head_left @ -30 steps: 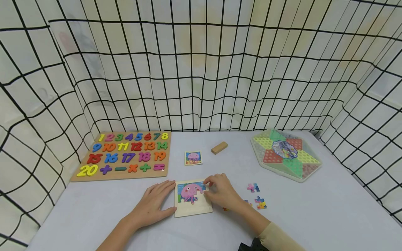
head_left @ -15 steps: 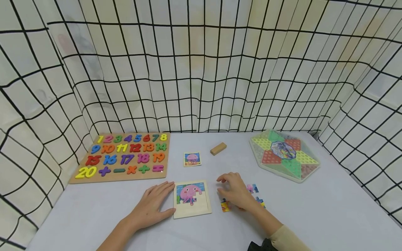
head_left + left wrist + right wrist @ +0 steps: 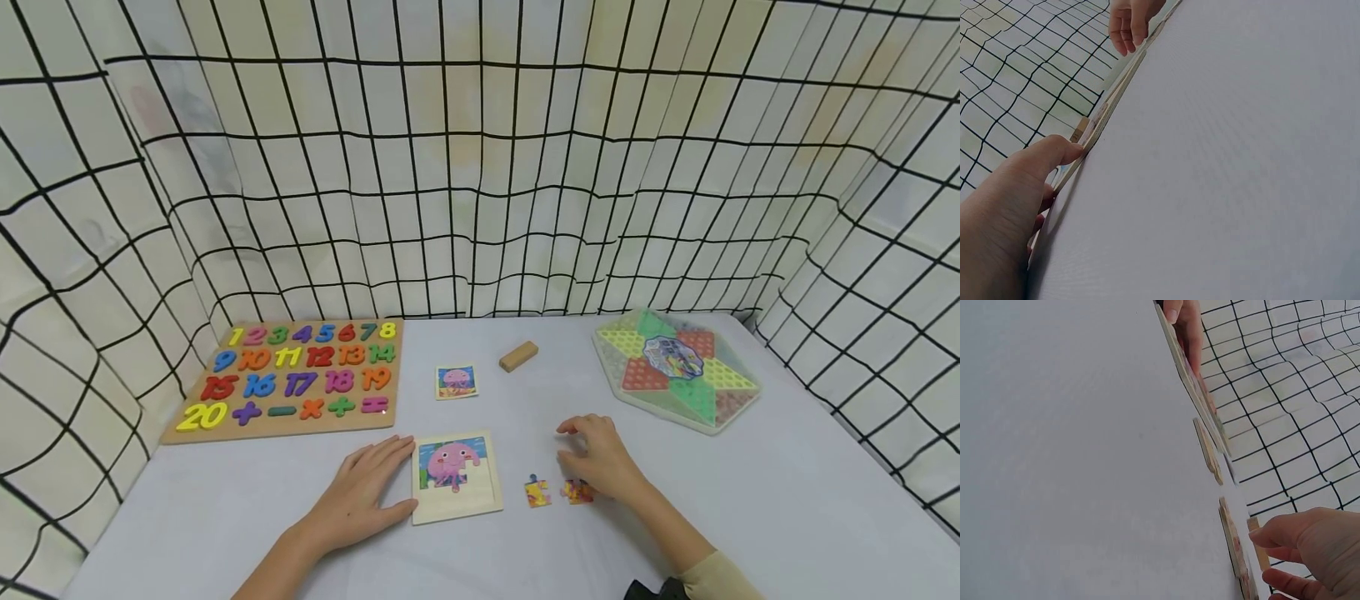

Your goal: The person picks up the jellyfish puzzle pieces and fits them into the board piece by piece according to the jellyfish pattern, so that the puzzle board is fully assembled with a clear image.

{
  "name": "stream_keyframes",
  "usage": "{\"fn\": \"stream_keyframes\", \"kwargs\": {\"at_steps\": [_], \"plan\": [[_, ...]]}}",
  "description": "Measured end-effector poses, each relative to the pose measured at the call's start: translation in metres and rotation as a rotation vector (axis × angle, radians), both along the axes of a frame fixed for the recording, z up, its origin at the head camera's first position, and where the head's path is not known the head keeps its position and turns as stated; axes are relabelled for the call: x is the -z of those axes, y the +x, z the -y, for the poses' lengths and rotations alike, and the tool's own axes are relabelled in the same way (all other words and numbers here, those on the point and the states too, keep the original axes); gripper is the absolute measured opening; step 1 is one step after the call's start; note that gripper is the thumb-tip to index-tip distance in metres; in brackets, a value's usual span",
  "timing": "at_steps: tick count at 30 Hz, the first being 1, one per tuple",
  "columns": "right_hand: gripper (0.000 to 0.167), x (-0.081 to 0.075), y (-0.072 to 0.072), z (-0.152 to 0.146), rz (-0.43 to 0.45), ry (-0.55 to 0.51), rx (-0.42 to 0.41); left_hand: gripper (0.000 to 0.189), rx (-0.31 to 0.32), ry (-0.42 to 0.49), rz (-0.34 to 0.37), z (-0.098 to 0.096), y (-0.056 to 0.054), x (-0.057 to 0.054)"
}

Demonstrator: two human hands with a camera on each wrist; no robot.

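At far left, the number board (image 3: 318, 423) appears to be kept aside on the counter (image 3: 450, 567). The puzzle tray (image 3: 476, 495) is touched along its left edge by the left hand (image 3: 363, 492), fingers straight and thumb spread wide, probably so that sliding is prevented. A picture card (image 3: 456, 382) is laid just beyond, likely for reference. Two loose pieces (image 3: 537, 493) are seen right of the tray; others may be hidden. Beside them, the right hand (image 3: 607, 462) is held bent, thumb and forefinger parted, nothing visibly gripped.

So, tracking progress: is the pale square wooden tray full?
Only partly filled: the tray shows bare wood below its incomplete pink octopus picture.
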State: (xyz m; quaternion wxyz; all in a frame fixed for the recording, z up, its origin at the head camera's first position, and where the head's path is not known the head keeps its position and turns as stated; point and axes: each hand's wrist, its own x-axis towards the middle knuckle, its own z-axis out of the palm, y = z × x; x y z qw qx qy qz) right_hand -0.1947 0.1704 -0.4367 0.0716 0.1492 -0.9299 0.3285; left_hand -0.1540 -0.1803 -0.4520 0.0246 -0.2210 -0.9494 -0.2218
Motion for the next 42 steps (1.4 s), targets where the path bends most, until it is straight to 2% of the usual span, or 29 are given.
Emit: {"fn": "stream_keyframes", "kwargs": {"at_steps": [15, 27, 34, 42], "plan": [[0.027, -0.001, 0.004, -0.039, -0.011, 0.061, 0.059, 0.076, -0.016, 0.003, -0.002, 0.003, 0.001, 0.0], [0.036, 0.003, 0.006, -0.048, -0.043, 0.09, 0.077, 0.076, -0.014, 0.018, 0.008, 0.002, 0.001, -0.001], [0.029, 0.007, 0.007, -0.049, -0.054, 0.107, 0.081, 0.077, -0.018, 0.018, 0.033, 0.001, 0.001, 0.0], [0.021, 0.01, 0.005, -0.049, -0.034, 0.101, 0.076, 0.076, -0.02, 0.016, 0.022, 0.0, 0.001, 0.001]]}}
